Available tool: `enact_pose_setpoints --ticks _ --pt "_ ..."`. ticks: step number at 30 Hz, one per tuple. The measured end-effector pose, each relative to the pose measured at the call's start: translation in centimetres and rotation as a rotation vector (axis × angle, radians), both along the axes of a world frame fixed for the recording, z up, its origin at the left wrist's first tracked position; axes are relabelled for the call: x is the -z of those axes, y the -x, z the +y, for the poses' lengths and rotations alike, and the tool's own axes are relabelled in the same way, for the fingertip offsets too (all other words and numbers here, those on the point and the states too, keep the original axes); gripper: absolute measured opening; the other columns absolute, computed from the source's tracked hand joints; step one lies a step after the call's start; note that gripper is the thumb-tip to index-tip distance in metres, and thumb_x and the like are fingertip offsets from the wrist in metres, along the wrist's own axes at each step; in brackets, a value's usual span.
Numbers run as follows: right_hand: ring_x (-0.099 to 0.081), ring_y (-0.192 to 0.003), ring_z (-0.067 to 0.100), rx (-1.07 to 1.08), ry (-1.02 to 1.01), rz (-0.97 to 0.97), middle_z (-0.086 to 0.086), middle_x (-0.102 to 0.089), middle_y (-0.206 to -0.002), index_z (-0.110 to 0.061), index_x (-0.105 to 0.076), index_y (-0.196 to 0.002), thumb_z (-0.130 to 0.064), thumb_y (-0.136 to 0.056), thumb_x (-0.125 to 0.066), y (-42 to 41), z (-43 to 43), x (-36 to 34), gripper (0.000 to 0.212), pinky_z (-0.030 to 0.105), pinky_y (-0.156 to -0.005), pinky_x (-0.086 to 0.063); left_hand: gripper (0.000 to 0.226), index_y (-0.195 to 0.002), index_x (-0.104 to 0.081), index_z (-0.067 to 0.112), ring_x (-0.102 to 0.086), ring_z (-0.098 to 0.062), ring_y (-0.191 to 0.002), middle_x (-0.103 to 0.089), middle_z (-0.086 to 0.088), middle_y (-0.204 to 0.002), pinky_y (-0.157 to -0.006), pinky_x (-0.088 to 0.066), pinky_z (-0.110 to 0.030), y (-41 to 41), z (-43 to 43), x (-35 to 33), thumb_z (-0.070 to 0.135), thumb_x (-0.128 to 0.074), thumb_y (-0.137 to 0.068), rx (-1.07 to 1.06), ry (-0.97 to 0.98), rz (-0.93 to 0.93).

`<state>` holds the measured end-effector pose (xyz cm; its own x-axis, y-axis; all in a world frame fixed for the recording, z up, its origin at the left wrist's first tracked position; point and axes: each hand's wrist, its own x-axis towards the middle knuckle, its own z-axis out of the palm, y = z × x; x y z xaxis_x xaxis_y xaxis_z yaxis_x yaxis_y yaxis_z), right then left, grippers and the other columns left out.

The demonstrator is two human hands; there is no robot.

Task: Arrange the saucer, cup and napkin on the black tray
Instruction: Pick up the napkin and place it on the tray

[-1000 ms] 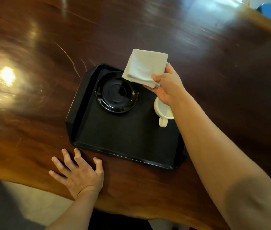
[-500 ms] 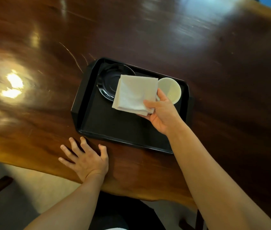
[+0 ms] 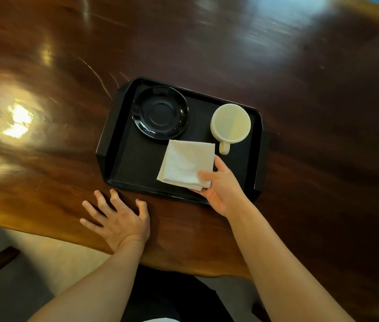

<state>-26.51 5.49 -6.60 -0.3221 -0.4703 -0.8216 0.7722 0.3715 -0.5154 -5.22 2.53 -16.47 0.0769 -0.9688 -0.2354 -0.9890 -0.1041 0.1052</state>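
A black tray (image 3: 123,159) lies on the dark wooden table. At its far left sits a black saucer (image 3: 160,112). A cream cup (image 3: 230,123) stands at the far right, handle toward me. A folded white napkin (image 3: 184,163) lies low over the tray's near middle, and my right hand (image 3: 223,189) pinches its near right corner between thumb and fingers. My left hand (image 3: 117,217) rests flat on the table just in front of the tray's near left edge, fingers spread, holding nothing.
The glossy wooden table (image 3: 323,112) stretches wide around the tray, with bright light reflections at the left. Its near edge (image 3: 44,231) runs just behind my left wrist, and pale floor shows below it.
My right hand has brought the napkin from above the tray's far edge down toward me to the tray's near middle. The saucer and cup are now uncovered. My left hand stayed put.
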Motion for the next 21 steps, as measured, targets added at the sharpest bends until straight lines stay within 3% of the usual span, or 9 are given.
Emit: enact_pose_setpoints --ticks 21 --pt "-0.062 -0.116 0.03 -0.003 -0.183 0.093 0.006 -0.058 -0.135 -0.021 -0.044 -0.147 0.005 -0.098 -0.054 -0.6 1.3 2.6 0.057 0.051 -0.09 -0.059 0.07 -0.146 -0.041 0.014 -0.01 -0.044 -0.155 -0.026 -0.018 -0.164 -0.122 -0.002 -0.066 -0.2 0.1 0.4 0.054 -0.053 -0.09 0.019 0.037 0.002"
